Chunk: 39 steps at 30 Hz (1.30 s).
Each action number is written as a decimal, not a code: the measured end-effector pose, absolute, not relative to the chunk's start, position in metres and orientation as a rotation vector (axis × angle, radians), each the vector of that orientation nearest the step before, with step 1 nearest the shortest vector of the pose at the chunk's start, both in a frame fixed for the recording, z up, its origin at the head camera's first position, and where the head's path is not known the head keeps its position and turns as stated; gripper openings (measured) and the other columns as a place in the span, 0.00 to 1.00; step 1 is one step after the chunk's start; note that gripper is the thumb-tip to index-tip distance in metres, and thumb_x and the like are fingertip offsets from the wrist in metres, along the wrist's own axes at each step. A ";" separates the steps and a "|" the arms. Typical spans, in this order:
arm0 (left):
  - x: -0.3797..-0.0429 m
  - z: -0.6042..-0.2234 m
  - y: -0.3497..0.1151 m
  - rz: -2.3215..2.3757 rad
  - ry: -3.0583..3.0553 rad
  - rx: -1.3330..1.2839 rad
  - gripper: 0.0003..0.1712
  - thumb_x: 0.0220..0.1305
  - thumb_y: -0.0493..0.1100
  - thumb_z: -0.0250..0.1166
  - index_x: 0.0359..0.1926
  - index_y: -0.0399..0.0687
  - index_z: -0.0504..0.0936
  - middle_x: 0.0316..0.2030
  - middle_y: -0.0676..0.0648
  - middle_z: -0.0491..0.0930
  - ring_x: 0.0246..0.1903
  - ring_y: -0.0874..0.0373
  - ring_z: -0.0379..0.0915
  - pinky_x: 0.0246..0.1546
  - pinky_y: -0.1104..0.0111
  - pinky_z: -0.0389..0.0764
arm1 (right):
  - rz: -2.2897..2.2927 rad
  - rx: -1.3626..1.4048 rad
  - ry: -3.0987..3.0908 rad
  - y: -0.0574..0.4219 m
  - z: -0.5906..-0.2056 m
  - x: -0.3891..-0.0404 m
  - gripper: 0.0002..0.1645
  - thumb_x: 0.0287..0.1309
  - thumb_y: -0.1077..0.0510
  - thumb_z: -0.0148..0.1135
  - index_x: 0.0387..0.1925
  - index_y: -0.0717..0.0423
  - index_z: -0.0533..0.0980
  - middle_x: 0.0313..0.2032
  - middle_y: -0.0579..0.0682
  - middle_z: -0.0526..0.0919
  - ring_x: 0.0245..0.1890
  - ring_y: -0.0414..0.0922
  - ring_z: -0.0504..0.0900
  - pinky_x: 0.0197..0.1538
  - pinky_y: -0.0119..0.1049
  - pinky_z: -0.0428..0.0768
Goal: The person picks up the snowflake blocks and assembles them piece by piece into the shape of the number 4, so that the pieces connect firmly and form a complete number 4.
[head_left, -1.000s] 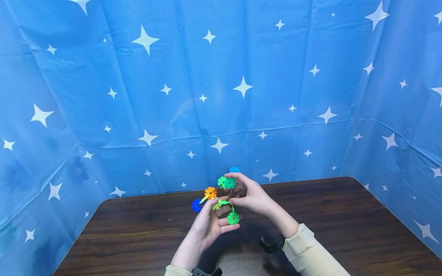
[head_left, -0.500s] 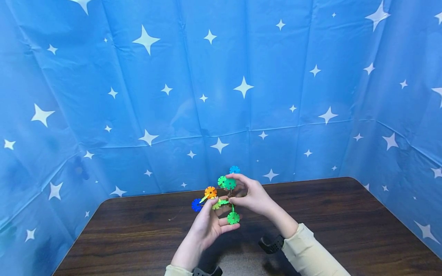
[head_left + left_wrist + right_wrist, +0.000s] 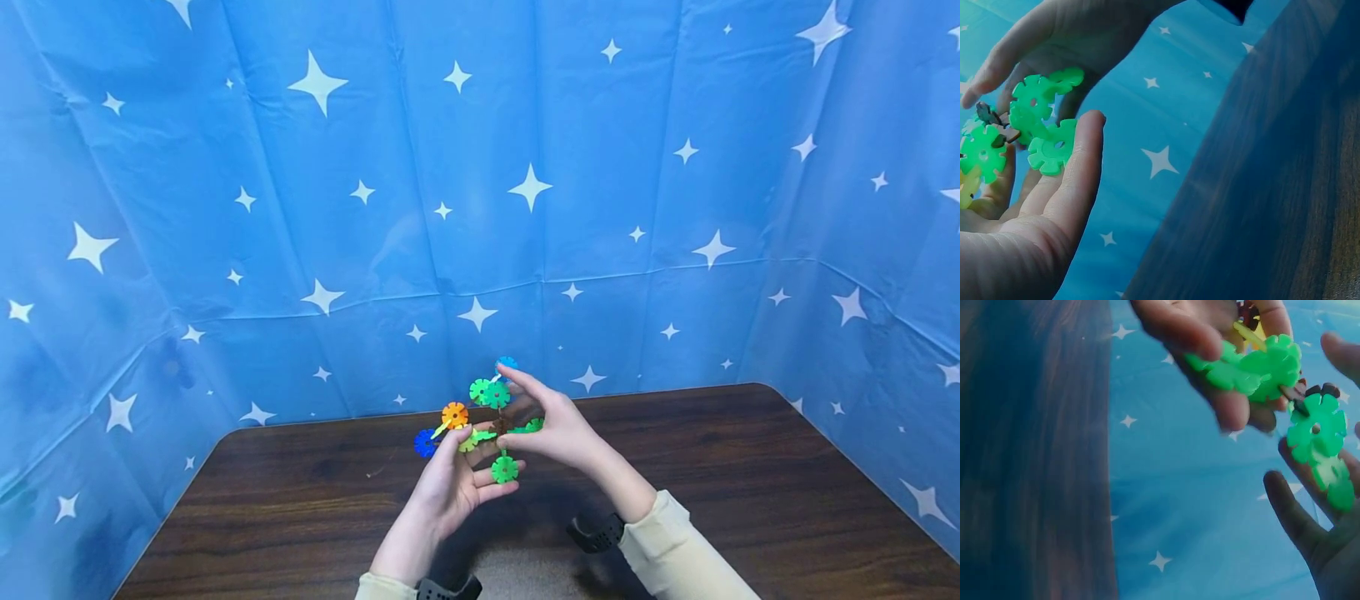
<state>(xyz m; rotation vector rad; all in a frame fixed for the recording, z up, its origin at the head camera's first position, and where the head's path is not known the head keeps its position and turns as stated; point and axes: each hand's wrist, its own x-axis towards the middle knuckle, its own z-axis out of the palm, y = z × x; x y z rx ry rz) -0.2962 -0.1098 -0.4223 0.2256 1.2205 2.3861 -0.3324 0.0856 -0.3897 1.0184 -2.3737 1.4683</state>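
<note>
A toy built of interlocking plastic snowflake discs is held above the table. My left hand (image 3: 448,493) grips it by a yellow disc (image 3: 468,441), thumb on top and fingers spread beneath. An orange disc (image 3: 454,415) and a dark blue disc (image 3: 425,443) stick out at its left. A green disc (image 3: 505,469) hangs in front of the left fingers. My right hand (image 3: 564,427) surrounds the right side with thumb and fingers spread, index fingertip right at the light blue disc (image 3: 508,363). In the right wrist view, joined green discs (image 3: 1316,428) lie between its fingers. Dark brown discs (image 3: 1322,391) form the middle.
The dark wooden table (image 3: 300,500) spreads beneath both hands. Behind and at the sides hangs a blue curtain (image 3: 480,250) with white stars. Black bands (image 3: 596,532) circle both wrists near the light sleeves (image 3: 678,542).
The right hand has loosened: its thumb and index finger stand farther apart, and a green disc on the right side now shows behind the thumb. The left hand keeps its grip, shifting only slightly.
</note>
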 end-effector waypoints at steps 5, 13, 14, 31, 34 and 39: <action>-0.296 -0.420 -0.110 2.388 1.232 0.225 0.30 0.74 0.54 0.44 0.67 0.41 0.55 0.62 0.34 0.67 0.49 0.41 0.78 0.51 0.49 0.76 | 1.313 1.036 -2.382 0.091 -0.402 -0.328 0.62 0.37 0.57 0.82 0.73 0.41 0.58 0.57 0.49 0.74 0.50 0.43 0.78 0.50 0.44 0.78; -0.295 -0.420 -0.109 2.379 1.263 0.217 0.29 0.74 0.54 0.43 0.66 0.41 0.55 0.60 0.33 0.66 0.47 0.42 0.79 0.50 0.51 0.77 | 1.115 1.090 -2.337 0.091 -0.415 -0.327 0.63 0.32 0.53 0.84 0.72 0.39 0.60 0.53 0.43 0.76 0.47 0.42 0.76 0.45 0.39 0.79; -0.294 -0.419 -0.108 2.377 1.269 0.211 0.28 0.74 0.54 0.43 0.66 0.41 0.55 0.60 0.34 0.67 0.47 0.43 0.80 0.50 0.50 0.77 | 1.102 1.094 -2.323 0.091 -0.415 -0.327 0.63 0.32 0.53 0.84 0.72 0.40 0.60 0.53 0.44 0.76 0.47 0.42 0.76 0.45 0.39 0.79; -0.294 -0.417 -0.107 2.364 1.285 0.247 0.30 0.74 0.55 0.45 0.67 0.42 0.57 0.63 0.32 0.62 0.47 0.44 0.80 0.49 0.49 0.77 | 0.950 1.169 -2.232 0.091 -0.411 -0.331 0.56 0.34 0.54 0.84 0.68 0.47 0.66 0.57 0.47 0.77 0.45 0.38 0.80 0.44 0.36 0.81; -0.293 -0.416 -0.107 2.358 1.288 0.264 0.31 0.73 0.57 0.46 0.66 0.43 0.57 0.64 0.32 0.62 0.47 0.44 0.79 0.49 0.50 0.78 | 0.935 1.180 -2.208 0.092 -0.408 -0.329 0.55 0.34 0.55 0.84 0.67 0.49 0.66 0.54 0.47 0.79 0.44 0.38 0.80 0.43 0.35 0.81; -0.293 -0.413 -0.108 2.354 1.284 0.324 0.38 0.72 0.65 0.45 0.69 0.42 0.55 0.64 0.32 0.62 0.50 0.43 0.78 0.49 0.51 0.78 | 0.941 1.203 -2.190 0.093 -0.403 -0.328 0.55 0.34 0.55 0.84 0.67 0.52 0.66 0.55 0.48 0.78 0.45 0.39 0.80 0.44 0.35 0.81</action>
